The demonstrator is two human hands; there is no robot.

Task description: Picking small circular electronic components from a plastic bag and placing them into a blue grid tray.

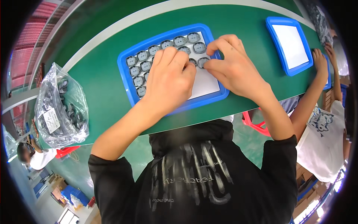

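Observation:
A blue-rimmed tray (128,87) lies on the green table in front of me, lined with a white sheet (206,83). Rows of small, rounded grey plastic parts with dark rims (154,50) stand on the sheet. My right hand (238,65) reaches in over the tray's right side, thumb and forefinger bent round the edge of one grey part (203,62). Curled over the middle of the tray, my left hand (169,80) keeps its fingers together, its thumb beside another part (192,62). Whatever lies inside the left fingers is hidden, and that hand covers several parts.
At the left stands a clear plastic bag (61,108) of dark parts with a white label. A second blue tray (271,28) with a white sheet lies at the right, near another person's arm (311,89). A red stool (255,123) stands below the table edge.

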